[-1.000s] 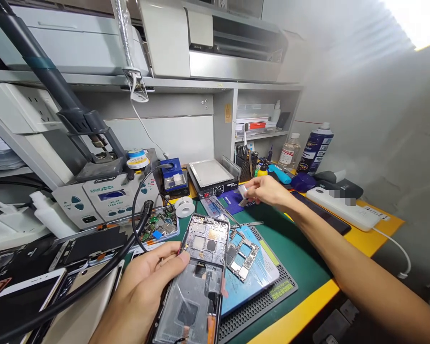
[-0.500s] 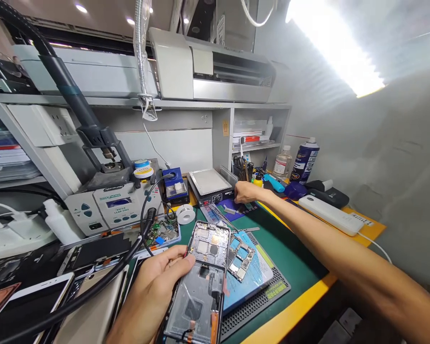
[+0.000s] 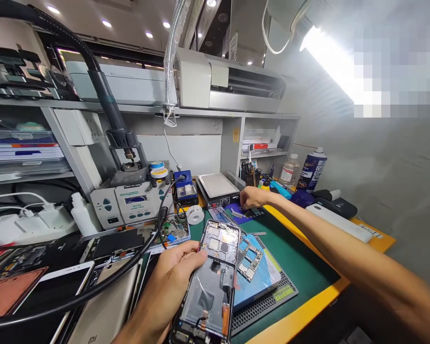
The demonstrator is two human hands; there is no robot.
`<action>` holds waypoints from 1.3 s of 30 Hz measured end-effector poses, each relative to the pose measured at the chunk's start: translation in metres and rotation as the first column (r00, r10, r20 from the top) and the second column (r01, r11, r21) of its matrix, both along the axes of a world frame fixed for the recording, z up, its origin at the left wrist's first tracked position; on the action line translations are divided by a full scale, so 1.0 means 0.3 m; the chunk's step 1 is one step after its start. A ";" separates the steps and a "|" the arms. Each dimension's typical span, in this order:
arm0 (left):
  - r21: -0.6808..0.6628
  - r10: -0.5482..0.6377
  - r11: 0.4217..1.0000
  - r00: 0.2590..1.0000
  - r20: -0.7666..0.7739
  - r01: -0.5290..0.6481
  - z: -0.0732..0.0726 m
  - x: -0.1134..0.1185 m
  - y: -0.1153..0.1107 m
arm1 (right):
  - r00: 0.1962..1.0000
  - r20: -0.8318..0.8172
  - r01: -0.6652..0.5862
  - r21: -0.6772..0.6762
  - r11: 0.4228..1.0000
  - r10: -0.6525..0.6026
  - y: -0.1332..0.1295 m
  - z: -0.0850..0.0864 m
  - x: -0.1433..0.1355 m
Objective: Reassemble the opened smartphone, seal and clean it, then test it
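Observation:
My left hand (image 3: 174, 272) grips an opened smartphone (image 3: 209, 286) by its left edge, fingers wrapped round it and thumb on top. The phone's circuit board shows at its upper end. Stretched far forward, my right hand (image 3: 253, 197) has its fingers curled down beside the right front corner of a flat heating plate (image 3: 218, 185), over a purple mat (image 3: 241, 217). What those fingers hold, if anything, is hidden. Just right of the phone, a loose logic board (image 3: 251, 260) lies on a blue box (image 3: 268, 277), which rests on a black perforated pad (image 3: 284, 291).
A thick black hose (image 3: 103, 282) crosses the left foreground above several phones. Behind it stands a hot-air station (image 3: 134, 203). A solder spool (image 3: 195, 215) and a tray of circuit boards (image 3: 177, 231) sit mid-bench. At right are a spray can (image 3: 312, 169) and a white power bank (image 3: 338, 222).
The camera has turned a little, so the scene sits further right in the picture. Both hands keep nearly the same places relative to the phone and the heating plate.

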State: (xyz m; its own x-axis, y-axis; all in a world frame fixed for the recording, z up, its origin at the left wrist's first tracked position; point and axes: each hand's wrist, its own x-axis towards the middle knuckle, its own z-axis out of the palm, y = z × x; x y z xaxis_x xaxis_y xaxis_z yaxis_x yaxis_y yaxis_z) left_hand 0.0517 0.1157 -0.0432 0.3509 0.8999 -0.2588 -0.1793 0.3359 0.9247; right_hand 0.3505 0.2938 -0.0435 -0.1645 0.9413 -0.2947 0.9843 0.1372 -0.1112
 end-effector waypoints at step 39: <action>-0.035 0.135 0.990 0.990 -0.049 -0.137 0.015 0.009 -0.012 | 0.653 -0.756 0.187 0.111 0.976 -0.039 -0.145 0.031 -0.076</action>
